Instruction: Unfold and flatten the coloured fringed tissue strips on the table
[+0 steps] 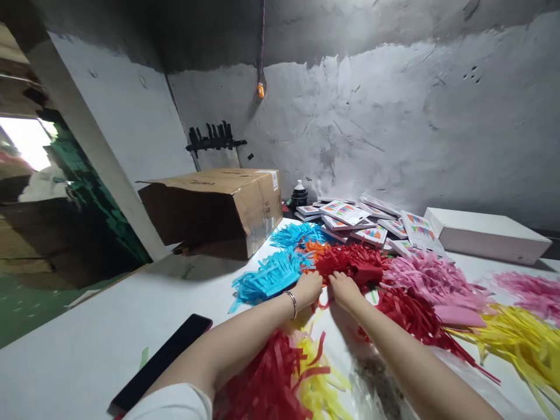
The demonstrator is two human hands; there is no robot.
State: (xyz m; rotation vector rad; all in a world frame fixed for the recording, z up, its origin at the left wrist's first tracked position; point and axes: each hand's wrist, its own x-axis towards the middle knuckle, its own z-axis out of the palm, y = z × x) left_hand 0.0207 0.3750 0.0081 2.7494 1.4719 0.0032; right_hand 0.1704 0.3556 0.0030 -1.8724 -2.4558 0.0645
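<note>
My left hand (307, 289), with a bracelet at the wrist, is closed at the lower left edge of the red fringed paper (354, 261). Close by on the right, my right hand (344, 289) is also closed against that red paper. What the fingertips pinch is too small to make out. Blue fringed paper (269, 274) lies just left of my left hand, with an orange bunch (315, 248) behind. Pink fringes (437, 280) and more red strips (406, 315) spread to the right. Nearer me, red strips (273, 379) and yellow strips (321, 379) lie between my forearms.
An open cardboard box (258, 204) stands at the back left. Printed packs (345, 213) are heaped by the wall, beside a white box (490, 233) and a dark bottle (299, 195). A black flat object (161, 361) lies left. Yellow fringes (520, 338) lie right.
</note>
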